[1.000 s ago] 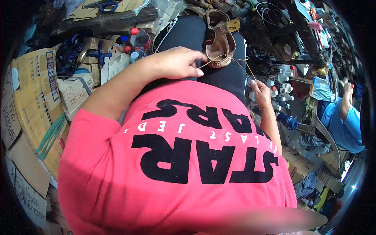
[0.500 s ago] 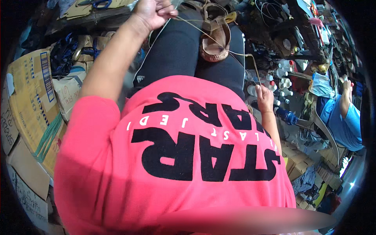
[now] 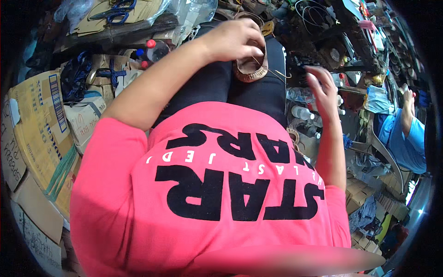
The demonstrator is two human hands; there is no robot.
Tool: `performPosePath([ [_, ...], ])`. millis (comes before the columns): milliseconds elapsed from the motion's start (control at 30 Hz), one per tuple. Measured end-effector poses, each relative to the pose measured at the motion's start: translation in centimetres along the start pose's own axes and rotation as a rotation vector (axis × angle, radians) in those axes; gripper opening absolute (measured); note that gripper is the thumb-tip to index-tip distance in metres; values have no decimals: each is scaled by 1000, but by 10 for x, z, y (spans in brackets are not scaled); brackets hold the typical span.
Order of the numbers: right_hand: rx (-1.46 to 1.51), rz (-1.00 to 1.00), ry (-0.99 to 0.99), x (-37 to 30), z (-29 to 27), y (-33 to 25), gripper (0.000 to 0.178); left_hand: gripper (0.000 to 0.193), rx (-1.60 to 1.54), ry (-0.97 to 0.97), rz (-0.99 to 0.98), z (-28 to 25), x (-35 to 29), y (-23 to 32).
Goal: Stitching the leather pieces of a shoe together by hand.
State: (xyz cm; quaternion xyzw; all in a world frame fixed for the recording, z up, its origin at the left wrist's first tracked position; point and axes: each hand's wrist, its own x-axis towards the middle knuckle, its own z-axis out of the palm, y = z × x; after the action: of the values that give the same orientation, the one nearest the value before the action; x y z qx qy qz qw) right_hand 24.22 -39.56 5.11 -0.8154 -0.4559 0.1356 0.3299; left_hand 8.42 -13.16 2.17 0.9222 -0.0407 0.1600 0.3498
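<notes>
Left hand (image 3: 236,40) half-curled over the brown shoe (image 3: 251,73), hold unclear; right hand (image 3: 325,90) loosely spread, empty

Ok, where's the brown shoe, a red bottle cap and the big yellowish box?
Brown shoe (image 3: 250,75): head view, its puckered end.
Red bottle cap (image 3: 151,44): head view, its middle.
Yellowish box (image 3: 38,123): head view, its printed side.

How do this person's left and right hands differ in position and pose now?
Position: the left hand is over the brown shoe; the right hand is off to the side, near the plastic bottles.
Pose: the left hand's fingers curl down toward the shoe; the right hand is open, its fingers loosely extended.
Shared: both hands are bare.
</notes>
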Motion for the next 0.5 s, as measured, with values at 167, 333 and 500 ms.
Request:
performPosePath([
  [167, -362, -189, -508, 57, 34, -55, 25, 24, -45, -72, -15, 29, 21, -5],
  [333, -30, -198, -526, 46, 46, -40, 21, 23, -164, -130, -50, 34, 23, -11],
  [500, -86, -170, -481, 20, 33, -41, 26, 25, -227, -165, -84, 34, 24, -11],
])
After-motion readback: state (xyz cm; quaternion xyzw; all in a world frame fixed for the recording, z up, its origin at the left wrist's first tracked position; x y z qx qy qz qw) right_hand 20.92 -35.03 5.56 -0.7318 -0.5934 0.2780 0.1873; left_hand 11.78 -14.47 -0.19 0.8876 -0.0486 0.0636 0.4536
